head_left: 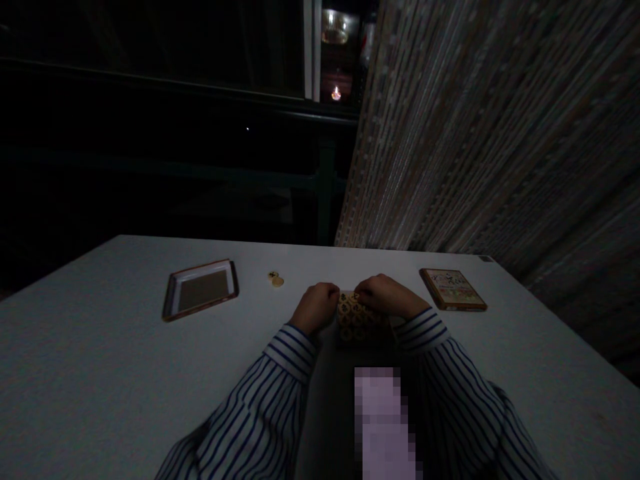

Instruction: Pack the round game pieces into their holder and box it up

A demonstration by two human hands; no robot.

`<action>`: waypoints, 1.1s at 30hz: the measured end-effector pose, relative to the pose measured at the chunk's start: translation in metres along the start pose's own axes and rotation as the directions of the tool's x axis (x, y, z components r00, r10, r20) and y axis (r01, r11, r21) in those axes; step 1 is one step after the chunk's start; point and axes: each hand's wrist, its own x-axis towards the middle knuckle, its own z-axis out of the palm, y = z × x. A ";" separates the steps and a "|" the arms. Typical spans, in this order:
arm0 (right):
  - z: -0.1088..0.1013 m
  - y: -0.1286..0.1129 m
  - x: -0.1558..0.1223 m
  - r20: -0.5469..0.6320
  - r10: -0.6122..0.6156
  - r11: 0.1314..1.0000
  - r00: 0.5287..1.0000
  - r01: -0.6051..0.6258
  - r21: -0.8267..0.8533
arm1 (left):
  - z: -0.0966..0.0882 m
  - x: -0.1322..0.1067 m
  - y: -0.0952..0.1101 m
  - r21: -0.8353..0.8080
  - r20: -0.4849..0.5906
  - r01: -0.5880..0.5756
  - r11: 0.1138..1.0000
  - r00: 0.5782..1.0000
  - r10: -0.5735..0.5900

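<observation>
Round wooden Chinese chess pieces (352,319) with dark markings lie in close rows in front of me, partly in shadow. Whether a container holds them is too dark to make out. My left hand (316,308) is closed at their left edge, fingers curled and the tips hidden. From the right, my right hand (390,295) reaches over the rows, its fingers closed at a Chinese chess piece (356,297) in the back row. Two loose pieces, one marked (273,275) and one plain side up (278,282), lie touching farther left.
On the white table (120,373), an open shallow box part (200,313) stands at the left. A flat box with a printed cover (454,288) lies at the right. Behind the table hangs a string curtain (430,133); a dark window (150,47) is at the back left.
</observation>
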 end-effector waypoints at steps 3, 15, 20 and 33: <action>0.000 0.001 0.000 -0.002 -0.003 1.000 1.000 0.003 -0.006 | 0.000 0.000 0.000 0.003 -0.007 -0.005 1.000 1.000 0.005; -0.002 -0.003 -0.001 0.022 0.017 1.000 1.000 -0.016 -0.009 | 0.003 0.001 -0.004 -0.031 -0.013 -0.024 0.999 1.000 0.023; -0.003 -0.004 -0.002 0.024 0.017 1.000 1.000 -0.017 0.001 | 0.001 -0.001 -0.002 -0.055 0.005 -0.024 0.998 1.000 0.025; -0.003 -0.003 -0.001 0.020 0.009 1.000 1.000 -0.010 0.009 | 0.001 -0.001 -0.002 -0.028 0.009 -0.050 0.998 0.999 0.050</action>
